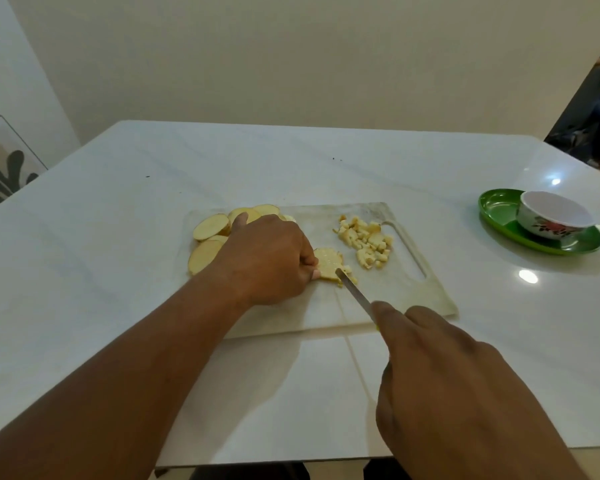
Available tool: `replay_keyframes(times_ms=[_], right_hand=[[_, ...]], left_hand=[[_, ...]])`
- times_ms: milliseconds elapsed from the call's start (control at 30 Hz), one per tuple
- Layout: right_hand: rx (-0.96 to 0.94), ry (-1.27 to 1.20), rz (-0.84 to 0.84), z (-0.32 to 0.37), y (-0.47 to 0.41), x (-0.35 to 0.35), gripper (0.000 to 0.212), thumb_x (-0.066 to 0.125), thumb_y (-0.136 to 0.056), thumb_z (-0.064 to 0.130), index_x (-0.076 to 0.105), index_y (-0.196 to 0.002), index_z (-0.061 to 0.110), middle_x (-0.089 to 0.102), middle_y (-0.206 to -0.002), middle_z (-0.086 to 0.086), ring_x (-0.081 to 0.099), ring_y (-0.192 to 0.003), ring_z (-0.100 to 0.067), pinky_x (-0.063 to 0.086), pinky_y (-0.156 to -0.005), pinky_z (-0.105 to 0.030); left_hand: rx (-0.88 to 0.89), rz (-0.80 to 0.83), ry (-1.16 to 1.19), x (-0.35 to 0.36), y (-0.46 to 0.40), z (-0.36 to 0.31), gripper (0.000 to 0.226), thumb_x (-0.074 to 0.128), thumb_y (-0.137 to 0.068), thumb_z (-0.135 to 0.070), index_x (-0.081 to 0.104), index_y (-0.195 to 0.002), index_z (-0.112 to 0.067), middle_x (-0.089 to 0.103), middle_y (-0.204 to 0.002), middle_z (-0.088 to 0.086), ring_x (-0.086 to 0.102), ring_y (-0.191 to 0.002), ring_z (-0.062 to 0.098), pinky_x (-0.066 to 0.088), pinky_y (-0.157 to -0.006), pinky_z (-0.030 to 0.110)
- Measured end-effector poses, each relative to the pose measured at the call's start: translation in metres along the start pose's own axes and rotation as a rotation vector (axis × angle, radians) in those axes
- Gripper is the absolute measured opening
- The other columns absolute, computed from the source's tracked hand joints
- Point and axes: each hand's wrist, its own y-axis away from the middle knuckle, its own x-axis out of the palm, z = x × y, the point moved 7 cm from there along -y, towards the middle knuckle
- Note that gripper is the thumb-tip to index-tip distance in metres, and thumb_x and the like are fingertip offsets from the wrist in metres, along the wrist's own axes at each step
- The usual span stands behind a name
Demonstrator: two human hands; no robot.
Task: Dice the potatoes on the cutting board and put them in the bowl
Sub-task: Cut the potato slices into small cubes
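Pinning potato slice [328, 268], left hand [269, 259], knife [354, 292]

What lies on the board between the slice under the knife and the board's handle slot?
In the head view, a pile of diced potato lies there on the cutting board.

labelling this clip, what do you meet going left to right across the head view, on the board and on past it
potato slices → left hand → slice being cut → diced pile → board's handle slot → green plate → bowl
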Motion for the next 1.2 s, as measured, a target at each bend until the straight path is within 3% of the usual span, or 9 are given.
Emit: replay_keyframes(times_ms=[133,267,433,700,900,1067,1200], right_hand=[[-0.018,0.009,-0.097,0.005,-0.025,-0.004,0.049,0.042,-0.091,0.021,0.035,-0.137,0.034,0.044,-0.096,0.011,0.053,-0.073,-0.009,0.036,-0.055,-0.02],[-0.021,0.03,-0.115,0.012,-0.051,0.003,0.044,0.046,-0.09,0.019,0.042,-0.133,0.029,0.049,-0.107,0.005,0.049,-0.075,-0.014,0.035,-0.059,-0.022],[-0.042,0.048,-0.066,0.019,-0.065,0.016,0.042,0.047,-0.09,0.019,0.043,-0.13,0.027,0.036,-0.094,0.005,0.044,-0.072,-0.015,0.024,-0.051,-0.02],[-0.027,0.016,-0.028,0.018,-0.049,0.016,0.037,0.045,-0.091,0.018,0.042,-0.127,0.026,0.036,-0.088,0.007,0.04,-0.061,-0.009,0.027,-0.048,-0.019],[-0.002,-0.042,0.014,0.014,-0.018,0.013,0.048,0.041,-0.09,0.016,0.034,-0.135,0.03,0.04,-0.094,0.009,0.051,-0.071,-0.01,0.042,-0.058,-0.021],[-0.007,-0.026,0.049,0.014,0.0,0.011,0.049,0.04,-0.094,0.022,0.026,-0.139,0.032,0.037,-0.096,0.01,0.049,-0.071,-0.012,0.041,-0.063,-0.021],[-0.007,-0.025,-0.007,0.014,-0.007,0.004,0.055,0.039,-0.095,0.024,0.021,-0.145,0.035,0.036,-0.098,0.011,0.051,-0.076,-0.013,0.041,-0.064,-0.022]], left_hand=[[-0.014,0.0,0.054,0.0,-0.001,0.005,0.013,0.069,-0.092,-0.047,0.079,-0.1,-0.044,0.07,-0.117,-0.022,0.052,-0.126,0.008,0.018,-0.121,0.055],[-0.021,-0.029,0.052,-0.003,-0.003,0.006,0.01,0.071,-0.088,-0.044,0.08,-0.093,-0.045,0.072,-0.109,-0.024,0.057,-0.118,0.007,0.025,-0.118,0.049],[-0.007,-0.029,0.029,-0.002,-0.004,0.005,0.011,0.071,-0.088,-0.05,0.08,-0.093,-0.047,0.073,-0.108,-0.022,0.061,-0.112,0.009,0.035,-0.112,0.051],[-0.02,-0.046,-0.02,-0.002,-0.006,0.002,0.014,0.068,-0.086,-0.048,0.08,-0.088,-0.042,0.074,-0.099,-0.021,0.063,-0.102,0.008,0.043,-0.103,0.047],[-0.03,-0.062,-0.029,-0.004,-0.003,0.0,0.012,0.07,-0.086,-0.048,0.08,-0.087,-0.041,0.074,-0.095,-0.023,0.064,-0.1,0.007,0.046,-0.101,0.046],[-0.034,-0.06,-0.009,-0.004,-0.002,-0.001,0.009,0.071,-0.087,-0.044,0.08,-0.089,-0.042,0.073,-0.1,-0.026,0.062,-0.107,0.006,0.038,-0.11,0.049],[-0.07,-0.117,0.039,-0.007,-0.002,0.005,0.013,0.079,-0.08,-0.054,0.079,-0.077,-0.041,0.07,-0.081,-0.025,0.062,-0.097,0.005,0.036,-0.113,0.051]])
